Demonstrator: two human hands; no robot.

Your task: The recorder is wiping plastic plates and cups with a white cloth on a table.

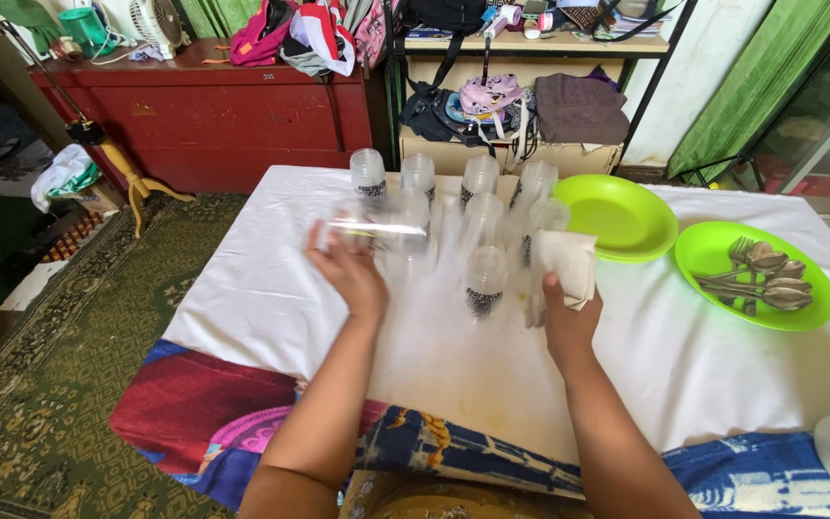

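Note:
My left hand (350, 274) holds a clear plastic glass (377, 231) lying sideways, blurred by motion. My right hand (565, 312) grips a white cloth (565, 264). Between and beyond my hands stand several clear plastic glasses upside down on the white tablecloth (261, 298), the nearest one (484, 281) with a dark patterned band close to my right hand. More upturned glasses (368, 175) form a row at the far edge.
Stacked lime-green plates (617, 216) sit right of the glasses. A second green plate (713, 252) holds several metal spoons (766, 279). A colourful cloth (194, 404) hangs at the near table edge. A red cabinet (213, 111) and a shelf with bags (521, 106) stand behind.

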